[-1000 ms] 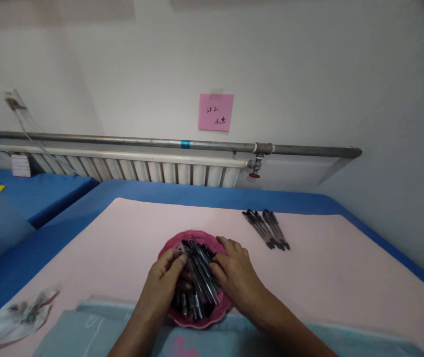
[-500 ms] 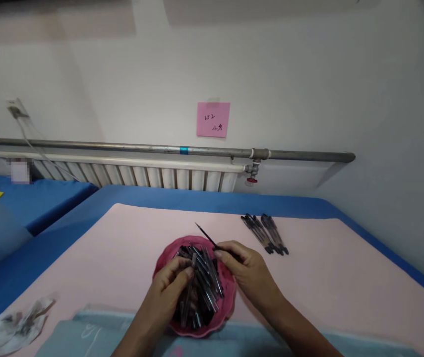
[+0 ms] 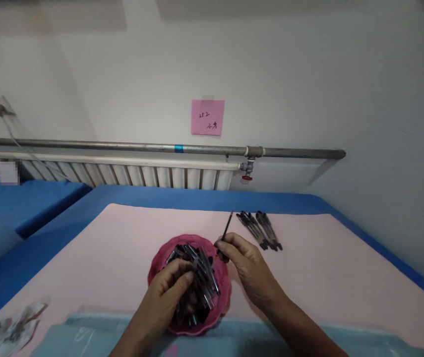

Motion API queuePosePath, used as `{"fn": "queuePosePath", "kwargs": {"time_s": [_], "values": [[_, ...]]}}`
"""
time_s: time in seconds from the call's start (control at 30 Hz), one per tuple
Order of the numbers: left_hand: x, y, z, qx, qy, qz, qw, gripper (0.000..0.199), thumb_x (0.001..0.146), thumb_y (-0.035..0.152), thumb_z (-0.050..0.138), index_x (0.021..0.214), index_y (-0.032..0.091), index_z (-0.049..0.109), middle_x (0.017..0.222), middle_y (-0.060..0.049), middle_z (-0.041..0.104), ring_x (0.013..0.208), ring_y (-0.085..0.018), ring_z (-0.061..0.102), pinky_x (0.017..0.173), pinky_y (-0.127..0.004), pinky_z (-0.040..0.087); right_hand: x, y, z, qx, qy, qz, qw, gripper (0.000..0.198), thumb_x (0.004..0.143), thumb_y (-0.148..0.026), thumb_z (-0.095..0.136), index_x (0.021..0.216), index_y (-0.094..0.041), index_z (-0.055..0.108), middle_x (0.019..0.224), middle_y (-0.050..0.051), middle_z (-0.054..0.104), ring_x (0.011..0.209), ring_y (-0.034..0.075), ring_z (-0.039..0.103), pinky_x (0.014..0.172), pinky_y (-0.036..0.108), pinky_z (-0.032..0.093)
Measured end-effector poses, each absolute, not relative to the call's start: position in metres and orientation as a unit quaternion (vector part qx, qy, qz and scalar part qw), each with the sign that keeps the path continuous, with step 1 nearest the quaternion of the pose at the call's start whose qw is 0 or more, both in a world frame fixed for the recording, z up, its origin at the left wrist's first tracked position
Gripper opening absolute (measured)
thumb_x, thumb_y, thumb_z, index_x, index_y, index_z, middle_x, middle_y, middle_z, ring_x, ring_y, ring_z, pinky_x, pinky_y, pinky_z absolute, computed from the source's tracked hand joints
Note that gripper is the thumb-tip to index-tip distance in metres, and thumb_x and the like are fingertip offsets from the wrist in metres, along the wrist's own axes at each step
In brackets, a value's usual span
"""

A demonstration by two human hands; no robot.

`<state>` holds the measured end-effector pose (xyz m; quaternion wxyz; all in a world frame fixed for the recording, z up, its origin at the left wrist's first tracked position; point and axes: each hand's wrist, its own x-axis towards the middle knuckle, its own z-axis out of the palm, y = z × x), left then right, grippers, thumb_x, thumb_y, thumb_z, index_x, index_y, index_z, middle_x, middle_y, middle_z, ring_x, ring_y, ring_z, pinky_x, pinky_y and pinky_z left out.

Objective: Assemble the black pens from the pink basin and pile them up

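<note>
A pink scalloped bowl (image 3: 219, 305) stands in front of me, heaped with clear pen barrels (image 3: 208, 277) and dark pen parts. Over its left half, my left hand (image 3: 172, 285) pinches a clear pen barrel, mostly covered by my fingers. My right hand (image 3: 243, 258) is at the bowl's right rim, its thumb and fingers closed on a slim dark pen refill (image 3: 228, 223) whose tip points up and away. The refill's lower end is hidden in the hand. Beyond the right hand, assembled-looking pens (image 3: 258, 230) lie side by side in two bunches.
Pink sheeting (image 3: 96, 258) covers the blue table (image 3: 212, 196). A light-blue cloth (image 3: 96, 332) lies along the near edge, with crumpled clear plastic (image 3: 14, 327) at left. Behind the table run a radiator (image 3: 159, 174), a pipe (image 3: 122, 146) and a red-handled valve (image 3: 247, 177).
My right hand has turned the refill from slanting left to nearly upright, leaning slightly right. My left hand stays over the bowl with the barrel. The view has shifted slightly right.
</note>
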<state>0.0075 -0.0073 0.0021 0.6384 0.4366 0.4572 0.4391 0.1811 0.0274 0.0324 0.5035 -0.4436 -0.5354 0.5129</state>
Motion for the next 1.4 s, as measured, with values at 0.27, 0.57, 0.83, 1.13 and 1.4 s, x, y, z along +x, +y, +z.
{"fn": "queuePosePath", "kwargs": {"time_s": [0.27,0.57,0.83,1.13,1.4], "values": [[0.008,-0.007,0.003,0.476,0.449,0.421,0.629,0.021,0.079,0.038,0.061,0.086,0.018,0.063,0.063,0.000,0.059,0.052,-0.011,0.051,0.051,-0.022,0.042,0.178,0.024,0.029,-0.421,-0.518,0.522,0.532,0.017,0.081,-0.035,0.058,0.080,-0.018,0.059,0.070,-0.001,0.056,0.068,0.013,0.050,0.065,0.025,0.041],[0.008,-0.008,0.005,0.492,0.455,0.421,0.612,0.020,0.079,0.037,0.061,0.084,0.018,0.065,0.065,0.000,0.059,0.054,-0.012,0.051,0.053,-0.023,0.042,0.179,0.023,0.029,-0.420,-0.535,0.512,0.525,0.016,0.081,-0.033,0.056,0.081,-0.018,0.061,0.070,-0.001,0.056,0.068,0.014,0.051,0.065,0.026,0.042],[0.007,-0.007,0.003,0.490,0.459,0.417,0.613,0.021,0.079,0.038,0.060,0.085,0.019,0.065,0.065,-0.001,0.059,0.055,-0.013,0.051,0.053,-0.024,0.042,0.179,0.022,0.033,-0.426,-0.536,0.516,0.515,0.014,0.080,-0.031,0.055,0.079,-0.018,0.060,0.069,-0.001,0.055,0.066,0.014,0.050,0.064,0.026,0.041],[0.010,-0.008,0.001,0.497,0.461,0.418,0.605,0.019,0.078,0.037,0.062,0.083,0.019,0.067,0.062,0.000,0.060,0.053,-0.012,0.051,0.051,-0.023,0.042,0.179,0.024,0.025,-0.439,-0.592,0.522,0.430,0.017,0.077,-0.033,0.058,0.070,-0.018,0.061,0.063,-0.003,0.055,0.062,0.013,0.050,0.060,0.024,0.040],[0.008,-0.005,-0.005,0.359,0.447,0.463,0.676,0.026,0.076,0.037,0.066,0.092,0.017,0.060,0.059,0.001,0.062,0.045,-0.010,0.052,0.047,-0.021,0.043,0.194,0.039,0.027,-0.492,-0.631,0.399,0.449,0.018,0.081,-0.032,0.052,0.080,-0.020,0.064,0.078,0.001,0.065,0.077,0.017,0.058,0.072,0.028,0.044]]}}
